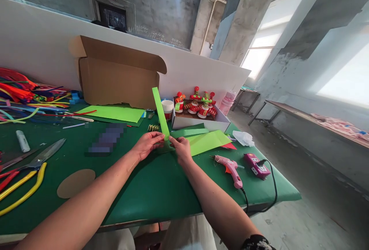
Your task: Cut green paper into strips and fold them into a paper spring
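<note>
A long bright green paper strip (160,109) stands tilted up from between my two hands, its lower end at my fingertips. My left hand (149,144) pinches the strip's lower end from the left. From the right, my right hand (181,148) pinches the same end, thumb and fingers pressed together. Just right of my right hand lies a wider light green paper sheet (209,142), with darker green paper (188,130) behind it. A gold coil spring (153,127) rests behind my left hand. Whether the strip's end is folded there is hidden by my fingers.
A pink glue gun (230,168) and a purple power block (257,166) with a black cord lie at right. Yellow-handled shears (37,169) and a cardboard disc (76,183) are at left. Behind stand a cardboard box (118,80), paper cups (167,108) and a tray (198,124) of figures.
</note>
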Demonstrator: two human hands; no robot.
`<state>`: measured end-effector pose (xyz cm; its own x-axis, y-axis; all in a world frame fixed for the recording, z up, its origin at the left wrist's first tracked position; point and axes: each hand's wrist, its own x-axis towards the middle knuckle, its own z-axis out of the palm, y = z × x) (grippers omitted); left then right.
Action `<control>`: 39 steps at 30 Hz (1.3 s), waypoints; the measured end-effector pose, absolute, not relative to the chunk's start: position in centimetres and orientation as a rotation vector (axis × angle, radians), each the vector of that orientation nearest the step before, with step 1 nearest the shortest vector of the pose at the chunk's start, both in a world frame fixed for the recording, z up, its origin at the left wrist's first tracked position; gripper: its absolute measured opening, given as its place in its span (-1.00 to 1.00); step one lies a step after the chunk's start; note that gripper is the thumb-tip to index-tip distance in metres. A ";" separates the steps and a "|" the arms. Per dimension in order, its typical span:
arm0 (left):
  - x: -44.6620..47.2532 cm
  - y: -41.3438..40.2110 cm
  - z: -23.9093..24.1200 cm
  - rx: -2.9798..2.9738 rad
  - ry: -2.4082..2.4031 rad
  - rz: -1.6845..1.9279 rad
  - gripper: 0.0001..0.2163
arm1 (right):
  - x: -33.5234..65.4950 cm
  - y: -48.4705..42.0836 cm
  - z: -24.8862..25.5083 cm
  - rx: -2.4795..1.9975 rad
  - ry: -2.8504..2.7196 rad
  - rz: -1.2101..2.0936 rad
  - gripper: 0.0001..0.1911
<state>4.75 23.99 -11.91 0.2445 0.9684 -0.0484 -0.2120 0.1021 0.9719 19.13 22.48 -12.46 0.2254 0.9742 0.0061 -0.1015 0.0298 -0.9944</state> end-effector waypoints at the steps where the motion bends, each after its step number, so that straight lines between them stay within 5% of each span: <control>1: 4.8 24.1 -11.9 1.089 0.915 1.087 -0.55 | 19.1 22.4 -12.4 -1.218 -0.977 1.081 -0.57; 9: 4.8 24.3 -12.2 1.058 0.991 1.134 -0.58 | 19.1 22.5 -12.3 -1.156 -0.974 1.108 -0.55; 18: 4.9 24.5 -12.5 1.032 1.051 1.162 -0.60 | 19.1 22.6 -12.4 -1.170 -1.158 0.984 -0.90; 25: 5.0 24.3 -12.4 1.029 1.078 1.160 -0.59 | 19.2 22.7 -12.9 -1.171 -1.349 0.905 -0.73; 34: 5.4 23.8 -12.1 1.061 1.016 1.078 -0.56 | 18.9 24.0 -14.3 -1.131 -1.207 1.044 -0.84; 39: 5.2 23.9 -12.2 1.074 0.973 1.037 -0.62 | 19.2 23.4 -13.9 -1.116 -1.195 1.123 -0.74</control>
